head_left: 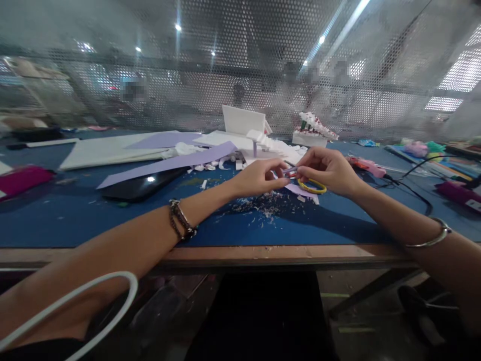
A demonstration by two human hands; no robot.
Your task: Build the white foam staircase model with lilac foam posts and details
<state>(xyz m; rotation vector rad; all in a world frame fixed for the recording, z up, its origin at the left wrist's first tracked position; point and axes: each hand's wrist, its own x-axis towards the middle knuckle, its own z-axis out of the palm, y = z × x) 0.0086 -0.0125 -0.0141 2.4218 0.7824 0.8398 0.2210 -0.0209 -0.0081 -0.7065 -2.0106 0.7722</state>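
Beyond the perforated screen (240, 65), blurred figures are showing no detail. Near it, the small purple piece (290, 171) is sitting too tiny to identify between pinching fingers.

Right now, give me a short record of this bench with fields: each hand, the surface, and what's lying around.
left hand: pinching a small purple piece
right hand: on the same piece, holding yellow-handled scissors
surface: blue table
scraps: shavings beneath the hands
behind: long purple strip, white model
left wrist: dark bracelet
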